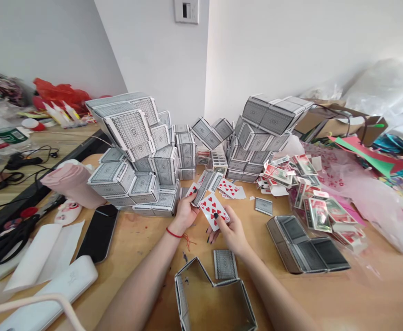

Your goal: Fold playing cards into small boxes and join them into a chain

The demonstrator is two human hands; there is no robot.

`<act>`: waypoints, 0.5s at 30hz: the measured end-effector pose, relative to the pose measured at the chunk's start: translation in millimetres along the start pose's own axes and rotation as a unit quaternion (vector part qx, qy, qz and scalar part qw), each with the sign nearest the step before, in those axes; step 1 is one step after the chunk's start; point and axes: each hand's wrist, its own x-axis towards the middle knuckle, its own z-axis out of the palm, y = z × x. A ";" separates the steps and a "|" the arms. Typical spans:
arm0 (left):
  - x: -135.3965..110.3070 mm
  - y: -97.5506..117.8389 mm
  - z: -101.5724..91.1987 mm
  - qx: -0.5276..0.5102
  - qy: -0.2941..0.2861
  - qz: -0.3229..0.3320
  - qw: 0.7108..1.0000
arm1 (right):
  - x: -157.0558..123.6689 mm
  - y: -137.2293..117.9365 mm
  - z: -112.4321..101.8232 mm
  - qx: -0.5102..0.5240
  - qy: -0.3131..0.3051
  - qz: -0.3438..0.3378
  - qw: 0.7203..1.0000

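My left hand [184, 212], with a red string at the wrist, is closed on a folded strip of playing cards [204, 185] with grey patterned backs. Between the thumb and fingers of my right hand [231, 230] is a playing card [209, 205] with red hearts, face up. That card's upper left part is close to the strip; whether they touch I cannot tell. Beyond the hands, loose heart cards [233, 189] lie on the table. Below my right hand lies a face-down card [225, 265], beside an open L-shaped frame made of cards [215, 286].
Stacked boxes built from cards [132, 133] rise at the left back, with more stacks [261, 119] at the right back. An L-shaped card box [306, 248] sits at right, near red card packets [318, 215]. At left are a black phone [98, 233], scissors [18, 236] and a pink cup [73, 184].
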 end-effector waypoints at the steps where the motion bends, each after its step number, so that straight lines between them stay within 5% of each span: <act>1: -0.1 0.1 0.1 0.000 0.001 0.000 1.000 | -0.1 -0.2 0.1 -0.002 0.002 0.000 1.000; 15: 0.2 0.9 0.7 0.009 0.013 0.005 1.000 | -0.2 -1.3 0.0 -0.020 0.005 0.004 1.000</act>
